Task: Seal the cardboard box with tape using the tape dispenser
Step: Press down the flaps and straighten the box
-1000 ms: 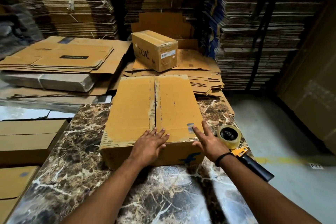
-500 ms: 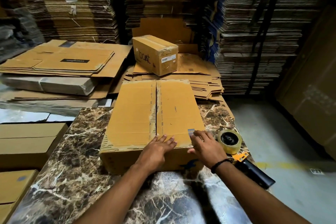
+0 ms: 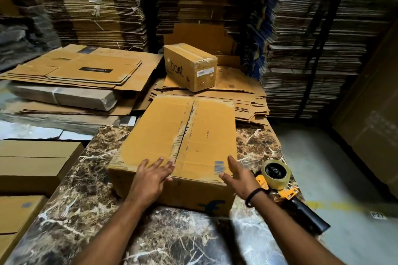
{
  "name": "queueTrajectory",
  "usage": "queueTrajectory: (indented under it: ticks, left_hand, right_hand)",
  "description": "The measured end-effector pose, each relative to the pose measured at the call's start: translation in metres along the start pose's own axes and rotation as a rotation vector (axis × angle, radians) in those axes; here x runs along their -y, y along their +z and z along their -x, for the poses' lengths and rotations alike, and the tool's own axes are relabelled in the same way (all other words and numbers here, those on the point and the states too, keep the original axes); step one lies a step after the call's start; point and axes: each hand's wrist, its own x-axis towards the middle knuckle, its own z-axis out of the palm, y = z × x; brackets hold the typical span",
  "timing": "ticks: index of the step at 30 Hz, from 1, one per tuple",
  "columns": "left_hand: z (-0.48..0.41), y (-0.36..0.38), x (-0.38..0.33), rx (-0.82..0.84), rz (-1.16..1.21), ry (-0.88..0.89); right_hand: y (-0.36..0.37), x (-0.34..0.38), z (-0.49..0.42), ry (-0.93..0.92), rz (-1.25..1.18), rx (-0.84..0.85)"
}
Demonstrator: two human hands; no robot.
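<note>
On the box's near edge I see the left hand flat, fingers spread wide, pressing the left flap down by the seam, likely to keep the flaps level for taping. Right hand is open and empty, hovering at the box's near right corner, not clearly touching. Box sits mid-table, flaps closed, seam bare, old tape residue only. Dispenser lies just right of that hand, handle toward me, so easy grab. My read: taping not started; next is picking it up
</note>
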Motion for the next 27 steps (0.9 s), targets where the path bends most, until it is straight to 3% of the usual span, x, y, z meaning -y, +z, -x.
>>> queueTrajectory:
  ticks: [4, 8, 13, 17, 19, 22, 27]
  left_hand:
    - [0.026, -0.014, 0.047, -0.038, 0.032, -0.07]
    - [0.055, -0.021, 0.079, 0.052, 0.164, -0.163]
    - [0.05, -0.036, 0.076, 0.064, 0.31, -0.336]
    - [0.036, -0.021, 0.025, -0.009, 0.202, -0.463]
    - [0.031, -0.009, 0.007, 0.031, 0.154, -0.457]
    - [0.03, -0.004, 0.011, 0.045, 0.113, -0.434]
    - [0.057, -0.012, 0.056, -0.035, 0.188, -0.385]
  right_hand:
    - [0.062, 0.029, 0.044, 0.023, -0.002, -0.082]
    - [0.119, 0.039, 0.076, 0.04, 0.155, -0.088]
    - [0.088, 0.048, 0.077, -0.135, 0.583, -0.07]
    - [0.05, 0.051, 0.022, -0.281, 0.721, -0.163]
    - [0.046, 0.048, 0.001, -0.299, 0.83, -0.117]
    - [0.056, 0.04, -0.006, -0.295, 0.793, -0.04]
    - [0.088, 0.05, 0.028, -0.288, 0.818, -0.074]
